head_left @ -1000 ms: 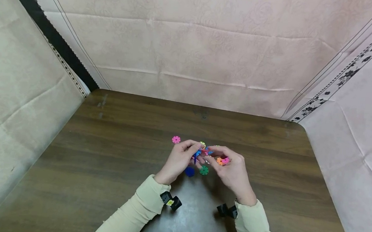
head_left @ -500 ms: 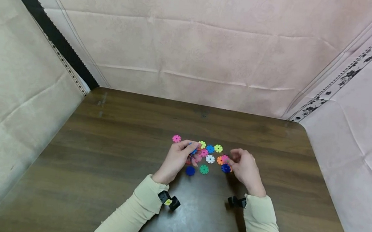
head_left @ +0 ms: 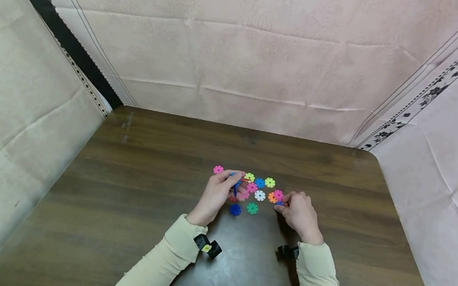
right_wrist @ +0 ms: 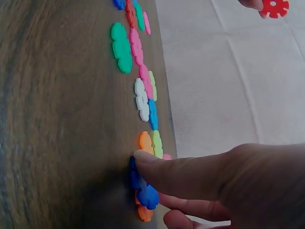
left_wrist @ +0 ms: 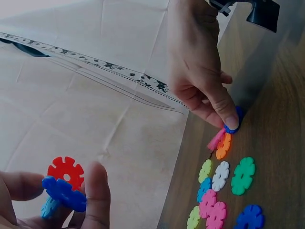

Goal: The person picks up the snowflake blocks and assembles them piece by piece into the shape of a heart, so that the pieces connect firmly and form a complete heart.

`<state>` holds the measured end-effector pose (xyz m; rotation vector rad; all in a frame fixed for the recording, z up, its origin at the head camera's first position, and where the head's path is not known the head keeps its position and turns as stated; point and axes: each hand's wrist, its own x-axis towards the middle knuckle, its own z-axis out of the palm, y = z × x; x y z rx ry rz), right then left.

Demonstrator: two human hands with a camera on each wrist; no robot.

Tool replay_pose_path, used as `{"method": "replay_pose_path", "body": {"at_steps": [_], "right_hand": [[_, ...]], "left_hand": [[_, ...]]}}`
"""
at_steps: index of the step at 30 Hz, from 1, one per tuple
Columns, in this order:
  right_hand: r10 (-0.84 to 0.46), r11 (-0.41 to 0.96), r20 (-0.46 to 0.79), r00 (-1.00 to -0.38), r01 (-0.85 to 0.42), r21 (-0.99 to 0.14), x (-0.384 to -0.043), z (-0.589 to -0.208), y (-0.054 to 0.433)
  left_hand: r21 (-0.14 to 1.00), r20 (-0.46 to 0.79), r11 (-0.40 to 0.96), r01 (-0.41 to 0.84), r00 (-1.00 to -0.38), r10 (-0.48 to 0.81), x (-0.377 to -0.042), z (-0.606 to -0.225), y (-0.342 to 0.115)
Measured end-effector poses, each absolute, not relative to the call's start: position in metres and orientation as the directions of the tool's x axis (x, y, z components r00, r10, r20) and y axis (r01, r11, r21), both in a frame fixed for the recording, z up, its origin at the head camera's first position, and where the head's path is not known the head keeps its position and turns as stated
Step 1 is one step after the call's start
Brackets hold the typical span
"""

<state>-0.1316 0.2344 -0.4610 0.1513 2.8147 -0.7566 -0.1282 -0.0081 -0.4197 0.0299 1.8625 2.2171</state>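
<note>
My left hand (head_left: 213, 196) pinches a small joined cluster of plastic snowflake discs between thumb and fingers. In the left wrist view, the cluster has a red disc (left_wrist: 56, 167), a blue disc (left_wrist: 71, 197) set at an angle to it and a light blue piece (left_wrist: 49, 209) below. Off to the right, my right hand (head_left: 302, 215) pinches a dark blue snowflake disc (right_wrist: 148, 196) low at the table, its thumb on the disc. Beside that disc lie an orange disc (head_left: 271, 198) and a pink disc (head_left: 278, 194). My curled right fingers are partly hidden.
Several loose discs lie between the hands, among them a white disc (head_left: 260, 195), a green disc (head_left: 252, 208) and another dark blue disc (head_left: 235, 210). A pink disc (head_left: 218, 169) sits beyond the left hand. Pale cloth (head_left: 235, 62) hangs around the wooden table (head_left: 164, 147).
From beside the left hand, my right hand has moved right and come down onto the dark blue disc, which it now pinches. The left hand stays nearly in place with its cluster.
</note>
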Motion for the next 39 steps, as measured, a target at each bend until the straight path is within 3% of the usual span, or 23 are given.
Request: {"method": "replay_pose_path", "body": {"at_steps": [6,9,14,18,25,39], "right_hand": [[0.005,0.841,-0.237,-0.972,0.132,-0.525,-0.131,-0.459,0.236],[-0.021,0.793,-0.206,-0.978,0.109,-0.600,-0.129,-0.456,0.236],[-0.096,0.624,-0.036,-0.995,-0.032,-0.781,-0.122,-0.444,0.225],[-0.123,0.492,0.144,-0.982,-0.187,-0.850,-0.116,-0.434,0.212],[-0.111,0.358,0.278,-0.954,-0.300,-0.884,-0.111,-0.424,0.197],[-0.063,0.338,0.333,-0.941,-0.334,-0.880,-0.110,-0.428,0.189]], "left_hand": [[0.979,-0.144,-0.112,-0.168,-0.971,0.192,-0.127,-0.417,-0.009],[0.983,-0.142,-0.091,-0.162,-0.970,0.199,-0.126,-0.417,-0.009],[0.986,-0.129,-0.075,-0.148,-0.969,0.209,-0.125,-0.417,-0.008],[0.985,-0.117,-0.097,-0.145,-0.962,0.248,-0.124,-0.418,-0.006],[0.985,-0.106,-0.102,-0.139,-0.955,0.277,-0.124,-0.419,-0.002],[0.983,-0.113,-0.105,-0.152,-0.944,0.310,-0.124,-0.418,0.001]]}}
